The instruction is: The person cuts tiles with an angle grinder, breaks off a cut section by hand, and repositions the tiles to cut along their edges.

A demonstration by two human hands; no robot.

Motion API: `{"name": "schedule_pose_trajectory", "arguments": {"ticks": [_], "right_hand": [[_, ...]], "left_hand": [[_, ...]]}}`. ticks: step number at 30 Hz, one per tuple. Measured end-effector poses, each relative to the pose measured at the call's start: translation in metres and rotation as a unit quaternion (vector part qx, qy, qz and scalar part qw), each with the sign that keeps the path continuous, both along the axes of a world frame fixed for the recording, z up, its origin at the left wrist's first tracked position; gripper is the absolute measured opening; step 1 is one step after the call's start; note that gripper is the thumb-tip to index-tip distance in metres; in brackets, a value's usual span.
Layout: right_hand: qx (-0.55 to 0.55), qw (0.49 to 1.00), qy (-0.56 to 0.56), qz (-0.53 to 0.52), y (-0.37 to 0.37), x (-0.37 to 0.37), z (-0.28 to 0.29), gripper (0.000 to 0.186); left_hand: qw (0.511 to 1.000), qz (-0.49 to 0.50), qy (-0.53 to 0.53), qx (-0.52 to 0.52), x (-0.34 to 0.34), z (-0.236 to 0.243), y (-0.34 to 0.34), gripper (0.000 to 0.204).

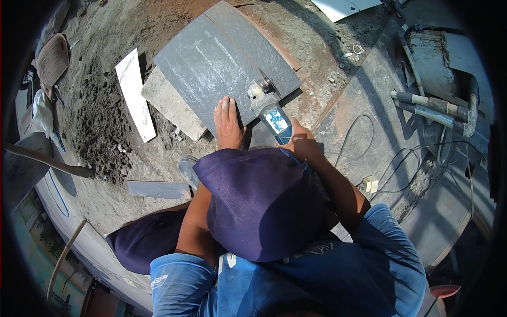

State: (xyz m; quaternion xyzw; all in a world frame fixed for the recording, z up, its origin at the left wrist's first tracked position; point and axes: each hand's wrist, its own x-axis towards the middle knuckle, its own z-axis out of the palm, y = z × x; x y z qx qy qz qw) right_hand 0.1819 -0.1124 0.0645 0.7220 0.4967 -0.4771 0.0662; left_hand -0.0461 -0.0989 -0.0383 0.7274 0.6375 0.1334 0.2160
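A large dark grey tile [211, 66] lies tilted across a pale slab [169, 103] on the ground ahead of me. My left hand [228, 122] rests on its near edge, fingers stretched out flat. In my right hand [300, 139] is a blue angle grinder [276, 120], gripped by its body. The grinder's metal head and disc are over the tile's right part, at the near end of a thin straight line running across the surface. Whether the disc touches the tile I cannot tell.
A white marbled strip [134, 95] lies left of the tile beside loose dark soil [100, 116]. A grey offcut [158, 189] is near my foot. Cables [406, 169] loop over the ground at right, near pipes [430, 105]. A wooden handle [47, 160] juts in at left.
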Motion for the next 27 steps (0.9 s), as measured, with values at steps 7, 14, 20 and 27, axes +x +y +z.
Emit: {"name": "schedule_pose_trajectory", "arguments": {"ticks": [7,14,20,27], "right_hand": [[-0.001,0.999,0.042,-0.005,-0.003,0.004,0.004,0.102],[0.024,0.998,0.049,-0.005,-0.011,0.01,-0.001,0.104],[0.021,0.999,0.024,0.006,-0.013,0.009,0.004,0.1],[0.025,0.999,0.026,0.025,-0.019,0.014,-0.006,0.101]], "left_hand": [[1.0,0.003,0.0,0.005,-0.001,0.001,0.0,0.106],[1.0,-0.002,-0.002,0.009,0.0,0.001,0.0,0.106],[1.0,-0.004,-0.005,0.002,-0.001,0.001,0.0,0.107],[1.0,-0.003,-0.001,-0.002,0.001,0.001,0.001,0.108]]}}
